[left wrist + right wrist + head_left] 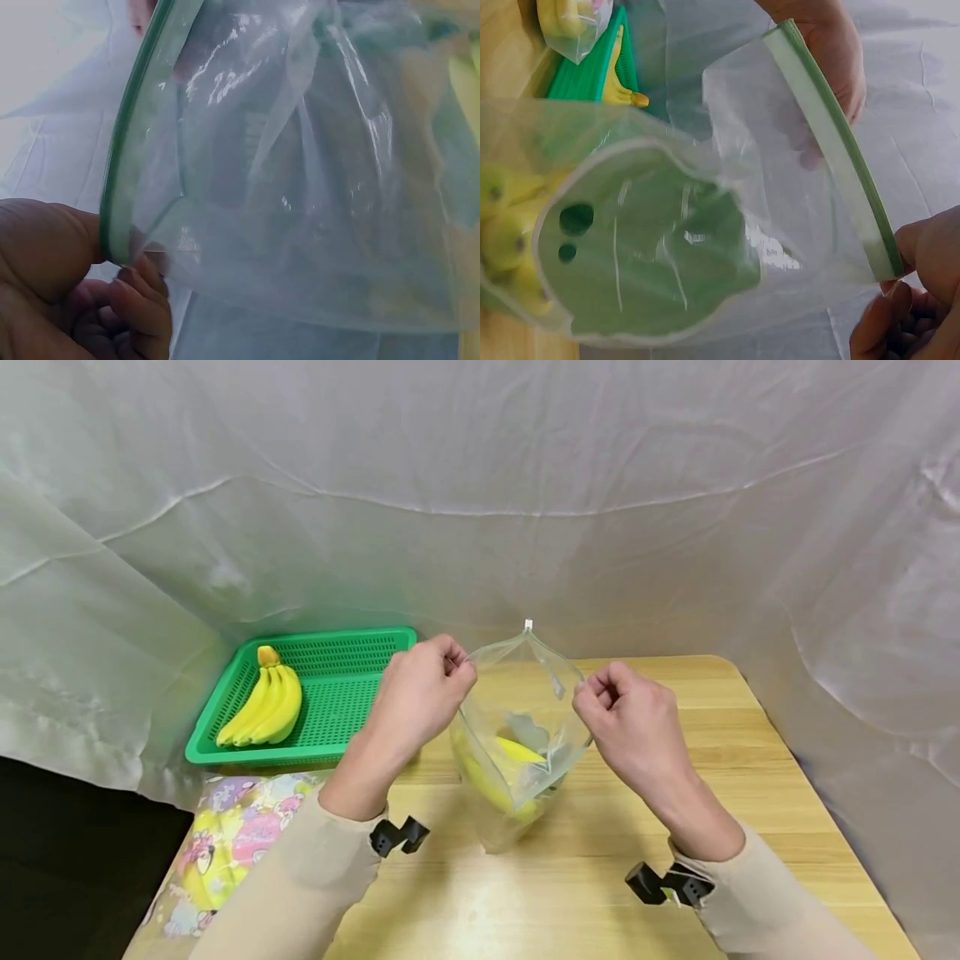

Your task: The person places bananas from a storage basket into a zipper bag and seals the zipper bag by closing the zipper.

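Note:
A clear zip bag point(491, 837) stands over the table with its mouth spread apart, and yellow bananas point(517, 750) show inside it. My left hand point(423, 693) pinches the left side of the bag's rim between thumb and fingers. On the opposite side, my right hand point(633, 714) pinches the rim too. A small white slider point(528, 624) sits at the far corner of the mouth. Along the rim runs a green zip strip point(124, 135), plain in both wrist views. The right wrist view also shows a large green print point(645, 240) on the bag's wall.
A green plastic basket point(322, 752) at the back left holds a bunch of bananas point(262, 702). In front of it lies a patterned bag point(247, 827) with yellow fruit showing through. The wooden table point(712, 760) is backed by a grey cloth point(480, 460).

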Demonstrator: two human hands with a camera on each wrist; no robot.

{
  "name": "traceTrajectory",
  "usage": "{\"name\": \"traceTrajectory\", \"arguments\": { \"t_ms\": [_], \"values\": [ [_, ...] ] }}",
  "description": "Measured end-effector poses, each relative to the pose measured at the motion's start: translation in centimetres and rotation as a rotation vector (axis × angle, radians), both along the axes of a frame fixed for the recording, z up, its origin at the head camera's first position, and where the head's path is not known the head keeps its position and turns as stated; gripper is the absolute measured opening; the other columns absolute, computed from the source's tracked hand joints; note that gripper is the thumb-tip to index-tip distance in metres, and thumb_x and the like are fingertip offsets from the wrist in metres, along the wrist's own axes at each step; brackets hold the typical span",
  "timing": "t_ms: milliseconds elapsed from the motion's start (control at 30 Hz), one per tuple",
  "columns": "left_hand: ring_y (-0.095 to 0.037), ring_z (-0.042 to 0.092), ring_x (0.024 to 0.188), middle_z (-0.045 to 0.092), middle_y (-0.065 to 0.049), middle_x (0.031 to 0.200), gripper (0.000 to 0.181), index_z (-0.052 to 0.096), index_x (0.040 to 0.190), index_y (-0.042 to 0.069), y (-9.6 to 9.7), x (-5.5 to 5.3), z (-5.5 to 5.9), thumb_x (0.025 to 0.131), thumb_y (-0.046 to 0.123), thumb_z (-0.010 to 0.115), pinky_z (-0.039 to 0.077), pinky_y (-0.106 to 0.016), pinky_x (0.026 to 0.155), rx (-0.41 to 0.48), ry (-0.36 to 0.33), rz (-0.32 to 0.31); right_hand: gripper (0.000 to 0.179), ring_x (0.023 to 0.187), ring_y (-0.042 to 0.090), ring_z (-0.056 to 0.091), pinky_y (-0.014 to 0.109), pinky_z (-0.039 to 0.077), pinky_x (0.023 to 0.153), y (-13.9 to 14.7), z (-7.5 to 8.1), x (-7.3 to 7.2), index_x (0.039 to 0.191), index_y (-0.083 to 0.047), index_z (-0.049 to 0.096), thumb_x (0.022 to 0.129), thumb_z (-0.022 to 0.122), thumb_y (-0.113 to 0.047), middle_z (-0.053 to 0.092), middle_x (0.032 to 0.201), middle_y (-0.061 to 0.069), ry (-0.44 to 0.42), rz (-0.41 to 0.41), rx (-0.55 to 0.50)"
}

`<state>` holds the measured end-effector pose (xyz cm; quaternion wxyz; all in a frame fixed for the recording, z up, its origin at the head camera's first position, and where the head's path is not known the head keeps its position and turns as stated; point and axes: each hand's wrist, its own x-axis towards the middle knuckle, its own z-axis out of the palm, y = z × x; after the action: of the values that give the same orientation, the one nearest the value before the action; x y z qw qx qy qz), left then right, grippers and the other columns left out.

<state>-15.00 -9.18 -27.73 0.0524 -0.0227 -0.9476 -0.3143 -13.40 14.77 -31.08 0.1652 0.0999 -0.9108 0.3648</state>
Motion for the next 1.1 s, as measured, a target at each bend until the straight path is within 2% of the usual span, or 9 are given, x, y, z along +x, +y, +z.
{"name": "traceTrajectory", "arguments": {
  "t_ms": [200,300,433,567,700,800,867,967,1100],
  "values": [
    [-0.023,0.056,0.066,0.061,-0.004,0.075,0.017,0.06,0.089,0.014,-0.4,-0.5,-1.5,0.103,0.022,0.053,0.044,-0.037,0.059,-0.175,-0.007,0.002,0.016,0.066,0.023,0.056,0.04,0.046,0.065,-1.3,-0.3,-1.3,0.083,-0.008,0.064,0.096,0.061,-0.015,0.06,0.073,0.005,-0.018,0.061,0.165],
    [-0.023,0.059,0.069,0.066,-0.006,0.083,0.019,0.063,0.104,0.011,-0.2,-0.6,-2.2,0.106,0.028,0.055,0.048,-0.039,0.061,-0.196,-0.028,0.005,0.017,0.066,0.024,0.057,0.042,0.049,0.066,-1.9,-0.8,-1.8,0.083,-0.007,0.065,0.097,0.061,-0.016,0.061,0.074,0.005,-0.041,0.079,0.189],
    [-0.024,0.066,0.081,0.069,-0.007,0.1,0.046,0.055,0.134,0.007,0.3,0.0,-2.7,0.1,0.035,0.07,0.054,-0.043,0.072,-0.154,-0.08,-0.033,0.017,0.065,0.024,0.058,0.044,0.05,0.066,-2.1,-1.3,-2.1,0.082,-0.007,0.064,0.097,0.061,-0.015,0.062,0.074,0.006,-0.021,0.063,0.173],
    [-0.029,0.064,0.087,0.065,-0.016,0.112,0.05,0.048,0.139,0.003,0.4,0.5,-3.4,0.094,0.007,0.069,0.056,-0.046,0.074,-0.215,-0.12,-0.122,0.016,0.059,0.023,0.054,0.044,0.047,0.055,-1.7,-1.9,-2.3,0.078,-0.008,0.061,0.094,0.06,-0.012,0.058,0.07,0.004,0.084,0.048,0.241],
    [-0.032,0.061,0.084,0.056,-0.029,0.126,0.052,0.042,0.142,0.0,-0.3,0.5,-4.0,0.093,-0.008,0.058,0.055,-0.043,0.069,-0.379,-0.261,-0.156,0.019,0.048,0.023,0.043,0.042,0.039,0.043,-0.9,-2.8,-2.8,0.071,-0.007,0.049,0.089,0.055,-0.005,0.045,0.062,0.004,0.191,-0.001,0.428],
    [-0.033,0.061,0.084,0.052,-0.032,0.135,0.05,0.04,0.143,0.001,-1.0,0.7,-3.7,0.097,-0.003,0.059,0.055,-0.043,0.071,-0.486,-0.394,-0.188,0.02,0.049,0.022,0.039,0.042,0.038,0.044,-0.4,-3.0,-2.9,0.069,-0.008,0.044,0.086,0.053,-0.003,0.04,0.062,0.004,0.16,-0.005,0.483],
    [-0.032,0.061,0.087,0.054,-0.029,0.133,0.05,0.042,0.141,0.001,-1.1,0.8,-3.2,0.097,0.006,0.067,0.055,-0.044,0.072,-0.522,-0.417,-0.219,0.017,0.052,0.021,0.042,0.041,0.04,0.046,-0.3,-2.8,-2.7,0.07,-0.009,0.047,0.085,0.053,-0.003,0.042,0.065,0.004,0.114,0.03,0.453],
    [-0.03,0.06,0.088,0.059,-0.02,0.12,0.052,0.049,0.133,0.004,-0.6,0.6,-2.5,0.094,0.025,0.077,0.055,-0.043,0.071,-0.519,-0.282,-0.209,0.014,0.056,0.021,0.046,0.04,0.043,0.05,-0.8,-2.5,-2.5,0.071,-0.01,0.052,0.084,0.054,-0.004,0.047,0.068,0.003,0.12,0.1,0.419],
    [-0.029,0.057,0.082,0.062,-0.011,0.096,0.025,0.065,0.107,0.006,0.4,-0.9,-2.5,0.097,0.028,0.072,0.051,-0.04,0.072,-0.493,0.062,-0.157,0.017,0.056,0.025,0.046,0.041,0.038,0.056,-1.6,-2.9,-2.6,0.07,-0.009,0.051,0.086,0.057,-0.005,0.047,0.064,0.005,0.324,0.12,0.475]
  ]
}}
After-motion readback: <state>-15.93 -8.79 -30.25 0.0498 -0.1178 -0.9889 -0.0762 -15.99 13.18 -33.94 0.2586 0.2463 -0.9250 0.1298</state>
